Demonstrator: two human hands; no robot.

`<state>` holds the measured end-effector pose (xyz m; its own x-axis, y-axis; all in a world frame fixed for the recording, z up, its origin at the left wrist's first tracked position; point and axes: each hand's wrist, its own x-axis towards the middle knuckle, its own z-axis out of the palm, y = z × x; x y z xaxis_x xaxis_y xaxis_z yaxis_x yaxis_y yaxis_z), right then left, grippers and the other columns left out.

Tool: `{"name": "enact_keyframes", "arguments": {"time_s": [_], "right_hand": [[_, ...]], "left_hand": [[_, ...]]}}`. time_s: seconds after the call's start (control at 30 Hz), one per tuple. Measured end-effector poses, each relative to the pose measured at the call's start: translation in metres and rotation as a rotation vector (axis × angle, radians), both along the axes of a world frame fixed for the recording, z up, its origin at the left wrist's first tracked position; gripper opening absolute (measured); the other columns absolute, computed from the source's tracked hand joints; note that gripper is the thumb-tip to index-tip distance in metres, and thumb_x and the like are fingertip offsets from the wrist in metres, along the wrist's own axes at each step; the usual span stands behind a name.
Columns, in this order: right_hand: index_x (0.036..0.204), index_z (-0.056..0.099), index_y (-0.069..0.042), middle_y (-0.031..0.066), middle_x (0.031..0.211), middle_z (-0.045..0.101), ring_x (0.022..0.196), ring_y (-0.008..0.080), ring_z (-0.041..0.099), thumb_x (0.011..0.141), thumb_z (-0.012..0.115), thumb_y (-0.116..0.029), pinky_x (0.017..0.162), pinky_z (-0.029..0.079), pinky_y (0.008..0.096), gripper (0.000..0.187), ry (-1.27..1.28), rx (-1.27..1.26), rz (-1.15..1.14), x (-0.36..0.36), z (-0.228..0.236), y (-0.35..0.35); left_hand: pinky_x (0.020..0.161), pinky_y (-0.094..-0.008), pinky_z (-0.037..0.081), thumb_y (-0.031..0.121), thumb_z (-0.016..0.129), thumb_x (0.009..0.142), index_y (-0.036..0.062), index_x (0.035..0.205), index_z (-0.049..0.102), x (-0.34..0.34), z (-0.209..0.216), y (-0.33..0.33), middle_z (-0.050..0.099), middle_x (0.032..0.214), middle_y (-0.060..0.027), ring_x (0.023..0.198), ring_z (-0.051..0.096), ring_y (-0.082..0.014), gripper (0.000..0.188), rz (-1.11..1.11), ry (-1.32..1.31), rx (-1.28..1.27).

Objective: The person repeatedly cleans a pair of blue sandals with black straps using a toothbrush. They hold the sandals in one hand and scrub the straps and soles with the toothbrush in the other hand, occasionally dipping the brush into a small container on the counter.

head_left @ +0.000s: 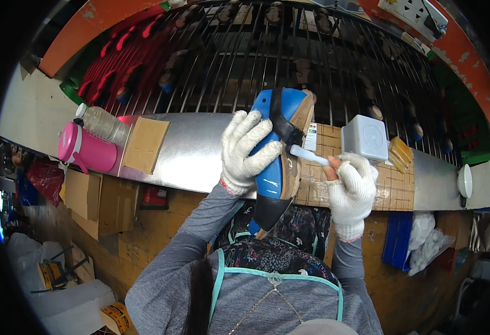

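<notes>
In a white knitted glove, my left hand (248,151) wraps round a blue shoe last (269,178) from its left side. The last carries a black strap (281,124), a black piece at its lower end (273,211) and a tan sole (302,118). My right hand (352,187), gloved with thumb and fingertip bare, pinches a small white-handled brush (310,155). Its working end meets the shoe's edge just below the strap; the bristles are too small to make out. A squarish white plastic container (364,138) stands beyond my right hand.
Behind the bench (192,145) runs a rack of metal rods (239,61) bearing several shoes. Taped cardboard (323,192) covers part of the bench. A pink jug (88,147), a clear bottle (104,124) and a cardboard piece (146,145) are left; a yellow block (400,153) and white bowl (464,181) right.
</notes>
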<state>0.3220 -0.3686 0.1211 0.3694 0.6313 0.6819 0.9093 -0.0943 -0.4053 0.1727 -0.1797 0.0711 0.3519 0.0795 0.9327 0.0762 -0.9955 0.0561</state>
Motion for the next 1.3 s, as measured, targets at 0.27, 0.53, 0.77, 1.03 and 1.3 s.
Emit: {"name": "enact_keyframes", "arguments": {"time_s": [0.27,0.53,0.77,1.03,1.3], "right_hand": [[0.093,0.075,-0.003,0.0062,0.088,0.064,0.08,0.0224,0.058,0.08,0.079,-0.014,0.073,0.043,0.0329,0.017,0.418,-0.118,0.186,0.011,-0.008,-0.008],[0.095,0.073,0.003,0.0105,0.088,0.062,0.079,0.0191,0.06,0.083,0.077,-0.011,0.066,0.046,0.0297,0.019,0.699,-0.045,0.198,-0.004,-0.03,-0.022],[0.096,0.075,0.001,0.0095,0.092,0.065,0.082,0.0204,0.062,0.083,0.079,-0.011,0.07,0.049,0.0309,0.019,0.606,0.016,0.145,-0.014,-0.039,-0.029],[0.096,0.074,0.002,0.0097,0.094,0.064,0.08,0.019,0.062,0.084,0.079,-0.012,0.068,0.051,0.0301,0.019,0.467,0.125,0.186,-0.014,-0.033,-0.023],[0.1,0.069,0.009,0.005,0.091,0.054,0.074,0.0094,0.053,0.092,0.071,-0.012,0.06,0.044,0.0234,0.022,1.055,-0.032,0.155,-0.013,-0.026,-0.004]], "left_hand": [[0.098,-0.0572,0.048,0.019,0.08,0.068,0.0222,0.11,0.065,0.006,0.001,0.003,0.063,0.123,-0.0104,0.119,0.061,-0.0344,0.045,-0.017,-0.043,-0.002],[0.105,-0.0582,0.044,0.019,0.079,0.073,0.0215,0.115,0.063,0.015,-0.004,0.0,0.061,0.129,-0.012,0.124,0.059,-0.0349,0.045,0.028,-0.073,-0.039],[0.1,-0.0563,0.046,0.025,0.078,0.075,0.0176,0.115,0.064,0.027,-0.008,0.003,0.063,0.126,-0.0128,0.121,0.061,-0.0344,0.044,0.066,-0.121,-0.048],[0.105,-0.0557,0.041,0.024,0.077,0.078,0.0185,0.115,0.064,0.033,-0.007,0.008,0.064,0.125,-0.0113,0.12,0.061,-0.033,0.039,0.113,-0.194,-0.047],[0.103,-0.0552,0.039,0.028,0.079,0.078,0.0194,0.118,0.064,0.037,-0.011,0.01,0.064,0.126,-0.0112,0.12,0.061,-0.0325,0.044,0.256,-0.241,-0.082]]}}
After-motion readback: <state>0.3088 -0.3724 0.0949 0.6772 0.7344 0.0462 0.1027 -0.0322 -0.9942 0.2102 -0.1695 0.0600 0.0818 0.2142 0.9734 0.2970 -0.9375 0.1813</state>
